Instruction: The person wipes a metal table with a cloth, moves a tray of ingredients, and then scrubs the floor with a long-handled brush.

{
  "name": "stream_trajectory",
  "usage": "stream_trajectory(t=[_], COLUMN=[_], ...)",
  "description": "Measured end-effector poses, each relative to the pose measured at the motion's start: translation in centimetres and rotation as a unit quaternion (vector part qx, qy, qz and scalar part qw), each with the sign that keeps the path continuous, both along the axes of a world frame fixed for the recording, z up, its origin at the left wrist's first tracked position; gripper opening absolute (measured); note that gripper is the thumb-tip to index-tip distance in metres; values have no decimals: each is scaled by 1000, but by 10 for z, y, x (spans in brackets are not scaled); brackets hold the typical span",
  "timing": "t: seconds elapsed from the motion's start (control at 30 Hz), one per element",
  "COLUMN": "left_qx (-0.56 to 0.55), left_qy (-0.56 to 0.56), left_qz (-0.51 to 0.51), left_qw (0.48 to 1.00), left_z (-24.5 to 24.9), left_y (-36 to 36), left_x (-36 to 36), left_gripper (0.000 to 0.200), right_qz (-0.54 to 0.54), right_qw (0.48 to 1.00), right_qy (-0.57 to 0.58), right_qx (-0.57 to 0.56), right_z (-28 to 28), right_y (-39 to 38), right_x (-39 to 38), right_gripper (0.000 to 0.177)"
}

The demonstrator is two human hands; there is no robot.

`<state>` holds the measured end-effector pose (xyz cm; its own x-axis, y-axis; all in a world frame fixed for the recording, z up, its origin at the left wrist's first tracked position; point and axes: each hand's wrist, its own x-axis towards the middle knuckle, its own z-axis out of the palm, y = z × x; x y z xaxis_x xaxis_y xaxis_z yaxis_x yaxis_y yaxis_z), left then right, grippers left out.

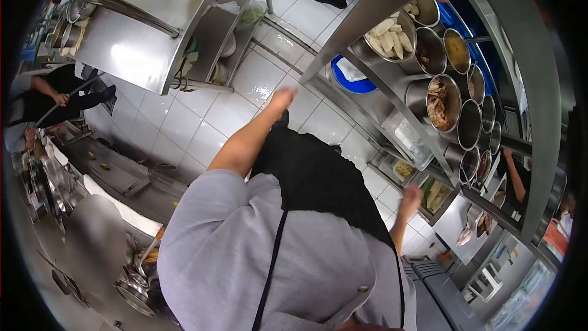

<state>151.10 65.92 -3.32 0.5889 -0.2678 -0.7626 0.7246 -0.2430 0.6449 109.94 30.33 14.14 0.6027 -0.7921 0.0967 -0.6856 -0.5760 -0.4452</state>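
Note:
My left hand [283,98] is out in front of me above the white tiled floor [236,89], beyond the black apron [312,175]. It touches nothing visible, and motion smears its fingers. Out to the right side, my right hand [411,199] hangs near the lower shelf, close to a tray of pale and green food [436,195]. Its fingers are blurred too, and no object shows in it.
Steel pots of food [442,103] stand on the right rack, above a blue-rimmed tub [354,76]. A steel table [131,43] is upper left, a cooking station [131,187] left. Other people stand at the left, top and right.

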Motion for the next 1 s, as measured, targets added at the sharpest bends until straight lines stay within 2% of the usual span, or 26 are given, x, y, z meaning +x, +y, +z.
stream_trajectory(t=[0.03, 0.07, 0.1, 0.17, 0.23, 0.27, 0.33, 0.37, 0.4, 0.47, 0.5, 0.53, 0.57, 0.6, 0.63, 0.67, 0.7, 0.77, 0.9, 0.97, 1.0], left_qx=[71, 120, 168, 230, 269, 276, 302, 305, 308, 319, 346, 352, 379, 350, 304, 221, 180, 101, 90, 94, 95], left_qy=[68, -14, -95, -86, -81, -83, -106, -119, -135, -158, -161, -249, -294, -226, -243, -277, -285, -281, -268, -286, -307], left_qz=[-130, -236, -336, -365, -366, -353, -327, -312, -295, -251, -188, -262, -323, -272, -278, -257, -290, -324, -342, -333, -317], left_qw=[987, 964, 922, 898, 887, 890, 889, 892, 894, 900, 905, 864, 816, 868, 878, 899, 895, 898, 896, 894, 892], left_z=[-23, -33, -37, -27, -15, -10, -12, -8, -5, -2, 11, -11, -31, -3, -11, -68, -28, -9, 42, 45, 41], left_y=[22, 42, 57, 69, 73, 69, 58, 49, 36, 5, -21, -34, -52, -80, -103, -124, -143, -177, -198, -203, -206], left_x=[-18, -42, -66, -96, -115, -121, -129, -135, -138, -147, -161, -174, -191, -206, -229, -257, -278, -311, -358, -370, -373], left_gripper=[28, 34, 41, 46, 47, 45, 40, 39, 39, 35, 29, 25, 24, 26, 28, 26, 24, 24, 27, 29, 30], right_qz=[-21, -9, 15, 9, 82, 65, 218, 327, 309, 397, 349, 351, 367, 396, 425, 455, 484, 532, 613, 628, 623], right_qw=[961, 925, 917, 907, 911, 907, 896, 872, 865, 800, 809, 813, 817, 818, 816, 811, 803, 786, 749, 741, 739], right_qy=[85, 126, 143, 194, 178, 148, 296, 303, 337, 449, 465, 457, 438, 412, 388, 365, 348, 313, 233, 200, 224], right_qx=[261, 357, 371, 373, 364, 390, 250, 200, 207, 25, 83, 83, 75, 66, 54, 41, 24, -16, -96, -131, -121], right_z=[-28, -61, -56, -30, -11, -34, -13, -37, -15, -19, 3, 2, 1, 0, 1, 4, 6, 8, -6, -8, 38], right_y=[2, 5, 20, 32, 20, -3, -31, -63, -75, -104, -113, -125, -138, -149, -159, -165, -174, -185, -213, -222, -203], right_x=[-17, -39, -38, -26, -29, -61, -49, -72, -67, -84, -80, -89, -94, -96, -99, -100, -107, -119, -155, -159, -139], right_gripper=[18, 14, 13, 17, 20, 23, 36, 43, 49, 59, 65, 68, 64, 60, 56, 52, 48, 40, 24, 16, 13])
